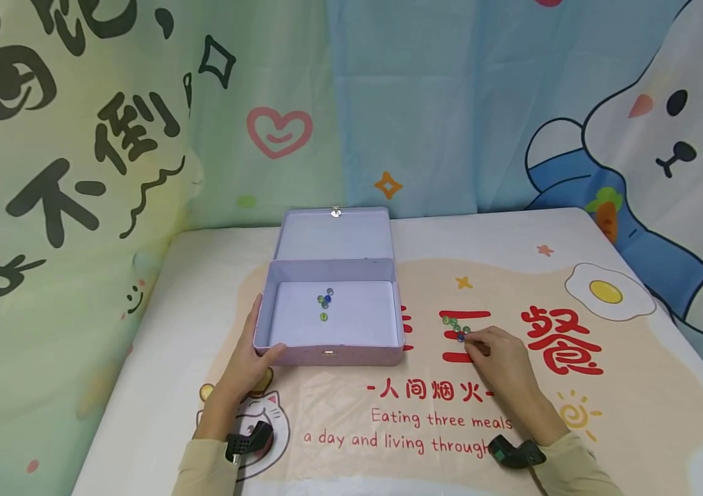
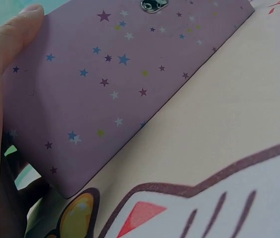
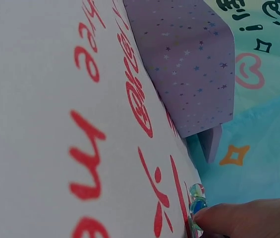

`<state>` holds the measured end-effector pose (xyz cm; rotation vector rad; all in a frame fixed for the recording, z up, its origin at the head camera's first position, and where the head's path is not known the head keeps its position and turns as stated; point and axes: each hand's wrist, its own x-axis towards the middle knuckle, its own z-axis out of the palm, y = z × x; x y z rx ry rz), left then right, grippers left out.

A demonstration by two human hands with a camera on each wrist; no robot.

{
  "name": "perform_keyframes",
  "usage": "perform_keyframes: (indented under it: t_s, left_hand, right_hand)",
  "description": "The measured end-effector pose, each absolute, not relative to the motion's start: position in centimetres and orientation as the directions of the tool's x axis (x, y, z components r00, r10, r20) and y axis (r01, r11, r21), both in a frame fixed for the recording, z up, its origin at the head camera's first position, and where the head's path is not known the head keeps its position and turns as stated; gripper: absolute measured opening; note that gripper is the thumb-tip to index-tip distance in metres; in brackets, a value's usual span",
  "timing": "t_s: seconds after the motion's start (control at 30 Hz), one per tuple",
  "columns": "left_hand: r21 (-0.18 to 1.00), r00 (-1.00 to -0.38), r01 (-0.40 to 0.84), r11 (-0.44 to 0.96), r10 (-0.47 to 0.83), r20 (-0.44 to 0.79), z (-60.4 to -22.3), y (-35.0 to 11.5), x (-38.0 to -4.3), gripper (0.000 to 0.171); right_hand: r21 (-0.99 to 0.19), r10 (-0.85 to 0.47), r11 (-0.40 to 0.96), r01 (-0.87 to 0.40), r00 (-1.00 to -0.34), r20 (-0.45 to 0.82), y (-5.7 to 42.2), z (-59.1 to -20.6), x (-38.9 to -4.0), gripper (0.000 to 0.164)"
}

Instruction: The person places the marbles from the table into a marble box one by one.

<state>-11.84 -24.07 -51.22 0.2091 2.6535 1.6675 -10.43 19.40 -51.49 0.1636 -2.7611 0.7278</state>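
A lilac tin box (image 1: 337, 355) stands on the table with its lid (image 1: 334, 235) tipped back. Several green and blue glass marbles (image 1: 323, 317) lie on its floor. My left hand (image 1: 246, 365) holds the box's front left corner, thumb at the front rim and fingers along the left side. To the right of the box, several green marbles (image 1: 455, 328) lie in a loose cluster on the cloth. At the cluster's near end my right hand (image 1: 506, 355) pinches a blue marble (image 3: 197, 205) between thumb and fingers, close over the cloth.
The printed tablecloth (image 1: 637, 399) carries red characters, a fried egg and a cat drawing. A patterned curtain (image 1: 401, 103) hangs behind the table's far edge. Each wrist wears a black camera (image 1: 515, 452), and the lid's metal clasp (image 1: 335, 212) points up.
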Motion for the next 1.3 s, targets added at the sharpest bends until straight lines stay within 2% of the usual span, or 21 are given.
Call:
perform_keyframes:
  t_s: [0.67, 1.3]
  left_hand:
    - [0.896, -0.991, 0.117, 0.428, 0.116, 0.074, -51.3, -24.2, -11.9, 0.1]
    - [0.903, -0.992, 0.096, 0.418, 0.114, 0.053, -51.1, -24.2, -11.8, 0.1]
  right_hand:
    - [-0.463, -0.041, 0.866, -0.189, -0.949, 0.312, 19.0, -50.5, -10.1, 0.021]
    - [-0.513, -0.068, 0.829, -0.223, -0.951, 0.303, 17.8, -49.0, -10.1, 0.021]
